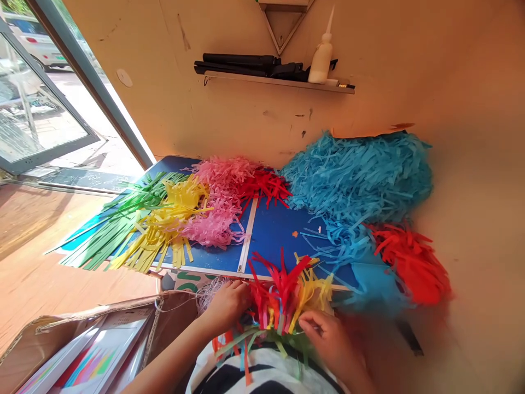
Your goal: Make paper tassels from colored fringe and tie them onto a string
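Observation:
At the near edge of the blue table, both my hands hold a mixed bundle of paper strips in red, yellow, green and blue. My left hand is closed round the bundle's left side. My right hand pinches strips at its right side, fingers curled. Loose ends of the bundle hang down over my striped shirt.
Piles of shredded paper cover the table: green, yellow, pink, red, a large blue heap and orange-red. A cardboard box with printed sheets stands at my left. A wall shelf holds a glue bottle.

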The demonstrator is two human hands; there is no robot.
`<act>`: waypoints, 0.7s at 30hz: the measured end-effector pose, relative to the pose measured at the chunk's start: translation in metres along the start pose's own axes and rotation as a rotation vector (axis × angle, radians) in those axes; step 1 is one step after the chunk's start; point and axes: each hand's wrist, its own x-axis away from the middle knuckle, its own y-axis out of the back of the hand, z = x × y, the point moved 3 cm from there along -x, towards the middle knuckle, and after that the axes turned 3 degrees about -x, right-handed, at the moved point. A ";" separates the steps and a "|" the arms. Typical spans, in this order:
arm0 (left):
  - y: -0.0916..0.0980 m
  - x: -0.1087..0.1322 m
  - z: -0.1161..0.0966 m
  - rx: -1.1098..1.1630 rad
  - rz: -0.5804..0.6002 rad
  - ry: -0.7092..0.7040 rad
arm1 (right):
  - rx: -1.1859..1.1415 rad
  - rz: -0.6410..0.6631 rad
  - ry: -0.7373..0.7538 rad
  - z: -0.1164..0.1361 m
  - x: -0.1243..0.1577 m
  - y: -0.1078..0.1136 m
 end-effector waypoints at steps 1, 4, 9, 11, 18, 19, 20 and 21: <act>0.002 0.001 0.001 0.008 -0.001 -0.004 | -0.001 0.009 -0.005 -0.002 0.000 0.000; 0.013 0.005 0.004 0.046 -0.011 -0.003 | -0.006 0.013 0.005 -0.008 0.001 0.001; 0.039 0.013 0.005 0.153 -0.037 0.067 | -0.052 -0.029 0.035 -0.013 -0.003 0.012; 0.043 0.013 0.003 0.260 -0.047 0.124 | -0.088 -0.051 0.045 -0.013 -0.005 0.017; 0.027 0.003 0.010 0.073 -0.155 0.221 | -0.136 -0.100 0.052 -0.011 -0.006 0.020; 0.024 0.003 0.010 0.076 -0.131 0.202 | -0.140 -0.093 0.056 -0.011 -0.005 0.019; 0.022 0.002 0.010 0.086 -0.102 0.174 | -0.144 -0.089 0.058 -0.011 -0.004 0.017; 0.021 0.002 0.009 0.091 -0.070 0.146 | -0.147 -0.085 0.058 -0.012 -0.004 0.016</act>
